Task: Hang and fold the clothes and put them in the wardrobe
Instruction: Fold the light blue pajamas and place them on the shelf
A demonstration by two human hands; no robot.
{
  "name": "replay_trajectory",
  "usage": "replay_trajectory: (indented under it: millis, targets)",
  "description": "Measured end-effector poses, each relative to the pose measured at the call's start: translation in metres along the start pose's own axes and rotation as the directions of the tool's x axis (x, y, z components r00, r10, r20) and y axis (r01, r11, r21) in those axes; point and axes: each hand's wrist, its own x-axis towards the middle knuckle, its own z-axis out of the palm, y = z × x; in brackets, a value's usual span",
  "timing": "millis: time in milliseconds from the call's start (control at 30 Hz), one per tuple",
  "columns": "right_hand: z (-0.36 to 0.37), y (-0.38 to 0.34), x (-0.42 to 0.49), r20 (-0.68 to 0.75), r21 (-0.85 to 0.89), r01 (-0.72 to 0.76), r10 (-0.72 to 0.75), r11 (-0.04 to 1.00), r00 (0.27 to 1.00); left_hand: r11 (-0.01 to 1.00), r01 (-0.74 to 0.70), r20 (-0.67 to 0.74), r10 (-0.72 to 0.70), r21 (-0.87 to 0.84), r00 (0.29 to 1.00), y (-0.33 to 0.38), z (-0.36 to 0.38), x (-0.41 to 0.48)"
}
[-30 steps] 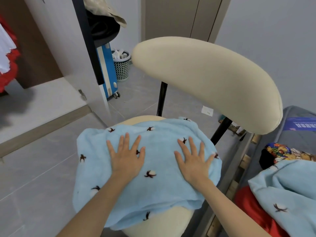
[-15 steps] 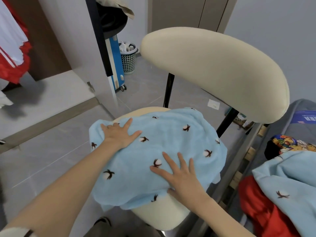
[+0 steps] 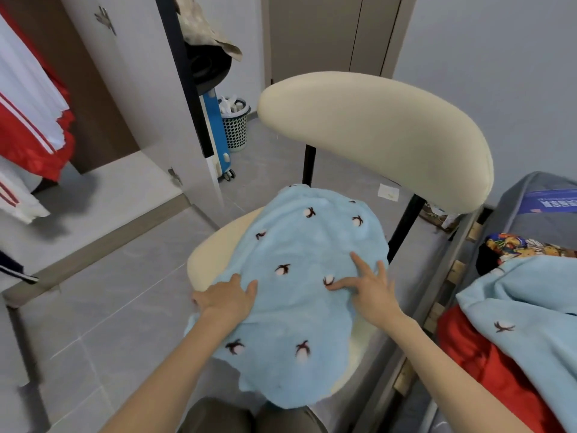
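My left hand [image 3: 226,300] rests at the edge of the blue garment [image 3: 299,245], grip unclear; my right hand [image 3: 365,289] presses flat, fingers spread. Cloth overhanging beneath my wrists could slide off the chair [image 3: 212,254].

Blue label [image 3: 552,203] on the grey bag [image 3: 527,226]: white letters, upside down, too blurry to read.
Other words or numbers: none to read.

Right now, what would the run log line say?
blue garment: on chair seat | left hand: on its edge | right hand: flat on it
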Motion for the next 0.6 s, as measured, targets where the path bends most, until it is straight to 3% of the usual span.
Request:
replay_trajectory:
  millis: [67, 133, 233, 300, 367, 500, 600]
  targets:
    - [-0.002, -0.006, -0.004, -0.064, 0.310, -0.055, 0.079, 0.949, 0.995, 0.996, -0.064, 0.035, 0.066, -0.063, 0.997, -0.002, 0.003, -0.012]
    - [0.004, -0.011, -0.009, -0.162, 0.509, -0.099, 0.208, 0.855, 0.965, 0.990, -0.074, 0.037, 0.079, -0.120, 0.996, -0.003, -0.001, -0.018]
    - [0.021, -0.016, -0.015, -0.115, 0.724, -0.187, 0.384, 0.664, 0.916, 0.975, -0.077, -0.135, 0.050, -0.206, 0.990, -0.003, -0.011, -0.010]
    - [0.031, -0.019, -0.018, -0.061, 0.754, -0.260, 0.459, 0.603, 0.886, 0.882, -0.136, -0.147, 0.076, -0.452, 0.986, -0.001, -0.015, 0.002]
    - [0.038, -0.017, -0.017, -0.040, 0.748, -0.315, 0.512, 0.585, 0.858, 0.738, -0.111, -0.047, 0.107, -0.666, 0.993, 0.002, -0.013, 0.017]
    - [0.041, -0.010, -0.010, -0.053, 0.795, -0.297, 0.548, 0.528, 0.835, 0.698, -0.070, -0.019, 0.081, -0.713, 0.997, 0.010, 0.004, 0.042]
    - [0.043, -0.004, -0.003, -0.012, 0.853, -0.254, 0.504, 0.456, 0.864, 0.564, -0.100, -0.057, 0.094, -0.819, 0.994, 0.014, 0.010, 0.055]
